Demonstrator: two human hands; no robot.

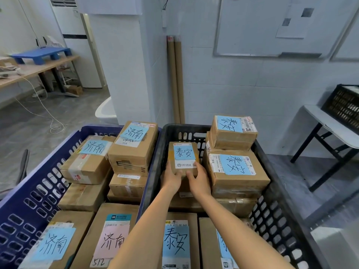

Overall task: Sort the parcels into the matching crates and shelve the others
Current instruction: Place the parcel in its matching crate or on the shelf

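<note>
A small cardboard parcel (182, 152) with a blue handwritten label sits inside the black crate (275, 191), near its far left corner. My left hand (172, 177) grips its near left edge and my right hand (199, 179) grips its near right edge, thumbs on top. Several other blue-labelled parcels fill the black crate, the largest one (236, 171) just right of my hands. Left of it, the blue crate (25, 200) holds several parcels with a different handwritten label (134, 146).
Two cardboard tubes (175, 78) lean on the tiled wall behind the crates. At the right, a white folding table (330, 127) carries another black crate (343, 105). A wooden bench with a blue pallet (41, 53) stands far left. A white cable lies on the grey floor.
</note>
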